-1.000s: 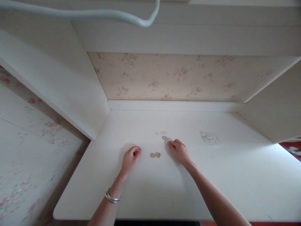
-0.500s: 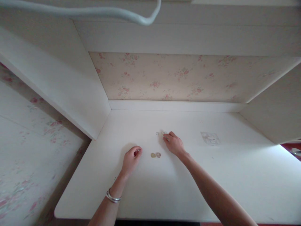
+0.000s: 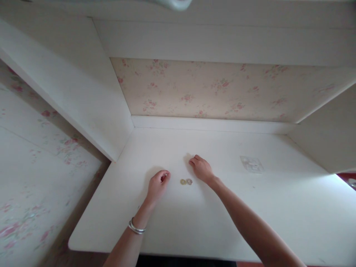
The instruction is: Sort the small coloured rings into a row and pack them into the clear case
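My left hand point(image 3: 158, 185) rests low over the white desk with its fingers curled and thumb pressed to the fingertips. Whatever lies inside that curl is too small to name. Further back, my right hand point(image 3: 201, 169) is closed, its fingertips pinched together close to the desk surface; what they hold, if anything, is hidden. Between the hands lie two small round pieces, side by side: a yellowish ring-like disc point(image 3: 183, 181) and a slightly pinkish disc point(image 3: 189, 181).
A clear plastic bag point(image 3: 251, 164) with small pale contents lies flat to the right. The white desk point(image 3: 194, 230) has a side panel point(image 3: 72, 85) on the left and an overhead shelf front. A pale cable point(image 3: 178, 3) hangs at the top.
My right hand has shifted slightly left, and the several small thin rings visible near its fingertips before no longer show. My left hand keeps its curl. The view has tilted down a little.
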Demonstrator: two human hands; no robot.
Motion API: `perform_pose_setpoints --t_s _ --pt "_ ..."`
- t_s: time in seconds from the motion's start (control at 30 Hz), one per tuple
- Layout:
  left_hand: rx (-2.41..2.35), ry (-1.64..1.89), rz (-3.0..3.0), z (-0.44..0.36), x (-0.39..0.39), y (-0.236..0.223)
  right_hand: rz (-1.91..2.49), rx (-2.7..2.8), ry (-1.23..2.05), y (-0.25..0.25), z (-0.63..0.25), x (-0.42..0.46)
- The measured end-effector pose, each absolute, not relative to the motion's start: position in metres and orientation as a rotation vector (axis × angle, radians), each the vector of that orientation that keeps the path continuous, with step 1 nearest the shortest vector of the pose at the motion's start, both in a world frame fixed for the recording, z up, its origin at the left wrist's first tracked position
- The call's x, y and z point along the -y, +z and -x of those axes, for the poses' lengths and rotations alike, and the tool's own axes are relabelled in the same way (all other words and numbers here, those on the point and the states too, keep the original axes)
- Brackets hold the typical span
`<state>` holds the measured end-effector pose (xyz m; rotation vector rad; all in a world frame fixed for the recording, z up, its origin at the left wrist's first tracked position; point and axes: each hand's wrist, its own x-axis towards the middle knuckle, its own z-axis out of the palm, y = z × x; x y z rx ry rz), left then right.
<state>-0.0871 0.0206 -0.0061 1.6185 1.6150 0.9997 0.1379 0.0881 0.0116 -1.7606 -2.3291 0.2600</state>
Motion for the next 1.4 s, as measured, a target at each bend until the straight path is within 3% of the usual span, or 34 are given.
perform_pose_setpoints --t_s 0.4,1.0,1.2,1.4 --pt "-1.649 1.007 -1.651 0.085 -0.019 -0.005 1.534 2.218 0.414 0.012 -0.166 -0.005" --pt "-1.677 0.903 -1.696 0.083 -0.022 -0.008 1.503 2.001 0.358 -0.011 -0.167 0.011" --pt "-1.463 0.854 -1.901 0.052 -0.042 0.007 1.603 1.548 0.450 -0.013 -0.173 0.008" --pt "-1.356 0.664 -2.232 0.003 -0.077 0.017 1.608 1.490 0.529 -0.016 -0.178 0.001"
